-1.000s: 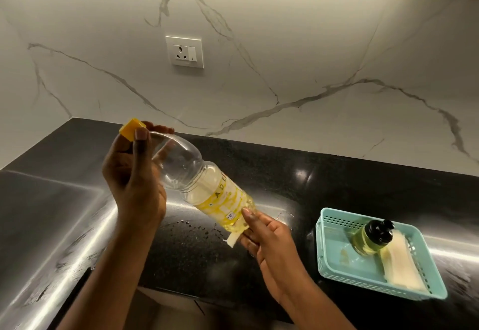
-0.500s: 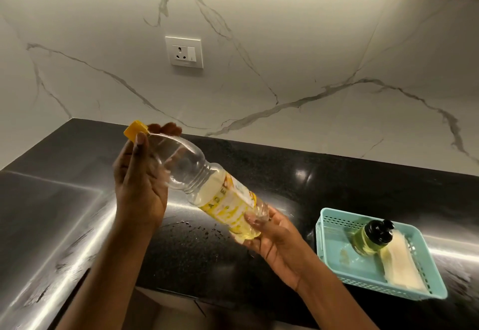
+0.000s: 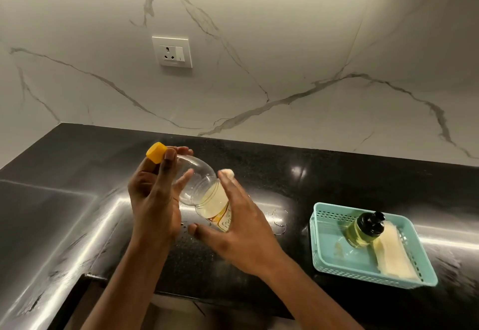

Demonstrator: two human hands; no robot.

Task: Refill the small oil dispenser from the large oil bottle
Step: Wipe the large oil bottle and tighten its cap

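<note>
Gripping the oil bottle [image 3: 199, 187] by its neck, the left hand [image 3: 153, 200] holds it tilted. Right hand [image 3: 241, 226], fingers straight, hides its base

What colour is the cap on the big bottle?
Yellow-orange; the cap on the large oil bottle shows best in the head view.
</note>
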